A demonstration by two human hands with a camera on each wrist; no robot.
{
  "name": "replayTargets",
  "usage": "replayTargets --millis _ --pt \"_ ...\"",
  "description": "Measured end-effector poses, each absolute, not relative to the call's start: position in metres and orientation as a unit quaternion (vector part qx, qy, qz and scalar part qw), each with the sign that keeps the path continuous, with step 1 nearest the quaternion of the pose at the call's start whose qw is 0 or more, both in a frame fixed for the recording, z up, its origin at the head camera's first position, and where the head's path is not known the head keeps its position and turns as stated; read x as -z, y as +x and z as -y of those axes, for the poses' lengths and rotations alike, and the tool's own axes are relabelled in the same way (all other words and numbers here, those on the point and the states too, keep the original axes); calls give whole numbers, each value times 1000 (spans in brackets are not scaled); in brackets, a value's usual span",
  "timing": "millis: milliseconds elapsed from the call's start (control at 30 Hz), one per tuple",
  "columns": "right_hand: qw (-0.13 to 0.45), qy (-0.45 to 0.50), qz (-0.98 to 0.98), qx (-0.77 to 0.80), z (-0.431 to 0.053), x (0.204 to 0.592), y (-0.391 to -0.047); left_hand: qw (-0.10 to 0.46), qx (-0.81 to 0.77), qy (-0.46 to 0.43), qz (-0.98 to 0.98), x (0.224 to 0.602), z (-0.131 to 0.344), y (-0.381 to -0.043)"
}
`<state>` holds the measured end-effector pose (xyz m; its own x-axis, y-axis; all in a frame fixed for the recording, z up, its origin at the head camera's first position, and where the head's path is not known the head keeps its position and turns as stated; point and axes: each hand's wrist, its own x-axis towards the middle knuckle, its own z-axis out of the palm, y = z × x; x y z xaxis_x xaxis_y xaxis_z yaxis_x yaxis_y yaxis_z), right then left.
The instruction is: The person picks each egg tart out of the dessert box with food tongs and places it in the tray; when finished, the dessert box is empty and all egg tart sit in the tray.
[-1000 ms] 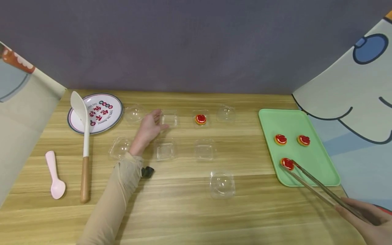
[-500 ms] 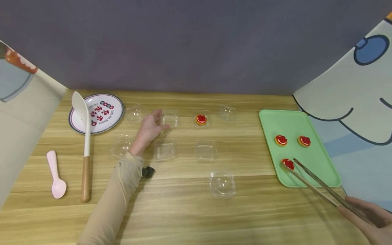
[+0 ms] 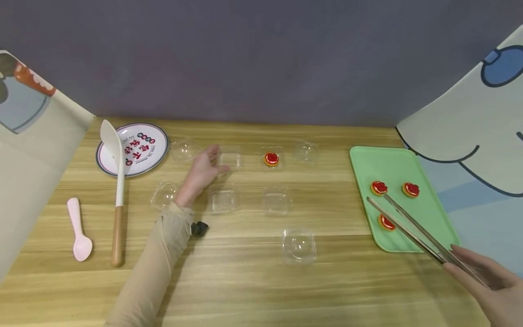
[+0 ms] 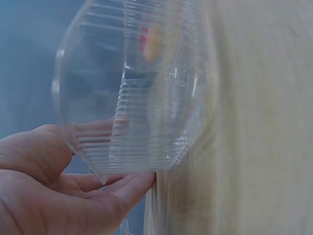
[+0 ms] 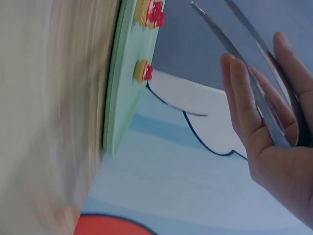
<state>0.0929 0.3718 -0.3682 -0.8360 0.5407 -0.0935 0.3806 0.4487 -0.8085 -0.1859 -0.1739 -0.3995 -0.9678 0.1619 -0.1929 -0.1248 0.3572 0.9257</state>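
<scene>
My right hand (image 3: 486,281) grips metal tongs (image 3: 421,234). Their arms stand apart with nothing between them, raised over the green tray (image 3: 429,222). On that tray lie three small tarts with red topping: a near one (image 3: 386,222), a far left one (image 3: 379,187) and a far right one (image 3: 410,190). My left hand (image 3: 202,170) is at the left side of a clear plastic box (image 3: 231,160), thumb and fingers extended along its edge. The left wrist view shows the ribbed box wall (image 4: 132,132) overlapping the fingers. Another red-topped tart (image 3: 271,159) sits in the neighbouring clear box.
More clear boxes and domed lids stand around, among them a near box (image 3: 223,201), another box (image 3: 276,202) and a front lid (image 3: 299,247). On the left are a patterned plate (image 3: 151,161), a long-handled white spoon (image 3: 118,181) and a pink spoon (image 3: 79,238).
The tongs have come away from the near tart, lifting and shifting far-left with their arms apart. The left hand stays beside its box. The head view has shifted slightly.
</scene>
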Motion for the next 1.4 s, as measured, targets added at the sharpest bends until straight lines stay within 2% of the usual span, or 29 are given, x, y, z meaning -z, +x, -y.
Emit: replayTargets --millis 133,367,500,600,733,933,1167,1400 --pt "53 -261 866 -423 -363 365 87 130 -565 6 -815 398 172 -185" --pt "25 -244 827 -507 -352 352 63 133 -557 3 -820 395 169 -186" --pt "-2 -232 835 -499 -342 344 48 132 -548 3 -826 391 167 -187" --pt "-2 -206 847 -491 -333 340 34 125 -536 0 -835 388 166 -187" --pt "5 -124 841 -526 -322 342 13 117 -526 -10 -843 384 165 -186" --pt "-20 -34 809 -587 -302 344 -13 108 -529 -14 -841 375 161 -184" --pt "-3 2 898 -440 -282 335 -43 74 -590 14 -804 361 142 -179" --pt "10 62 912 -406 -258 325 -76 85 -616 48 -782 356 108 -175"
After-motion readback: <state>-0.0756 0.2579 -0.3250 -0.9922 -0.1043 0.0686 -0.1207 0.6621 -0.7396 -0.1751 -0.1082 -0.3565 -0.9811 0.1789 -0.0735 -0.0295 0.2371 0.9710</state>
